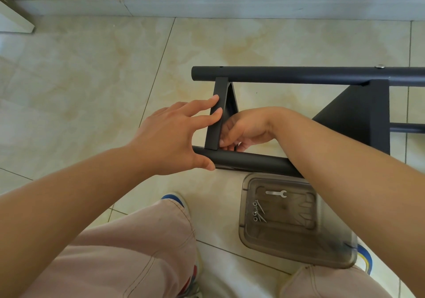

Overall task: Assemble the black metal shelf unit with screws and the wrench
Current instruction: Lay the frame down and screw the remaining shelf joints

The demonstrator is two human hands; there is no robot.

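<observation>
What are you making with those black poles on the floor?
A person is building a black shelf frame on the tiled floor. The left hand steadies a flat shelf panel between two tubes, while the right hand works at the joint behind it; what it holds is hidden. The wrench and spare screws lie unused in a clear tray.

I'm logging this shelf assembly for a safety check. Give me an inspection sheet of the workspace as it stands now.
Surface: beige tiled floor.
Job's things: black shelf frame lying on the floor; wrench and screws in a clear plastic tray.
Clutter: nothing seen.
Hands: left hand open, fingertips on the cross bracket, thumb on the near tube; right hand curled behind the bracket, grip hidden.
Cables: nothing seen.
Surroundings: grey skirting; white panel.
</observation>
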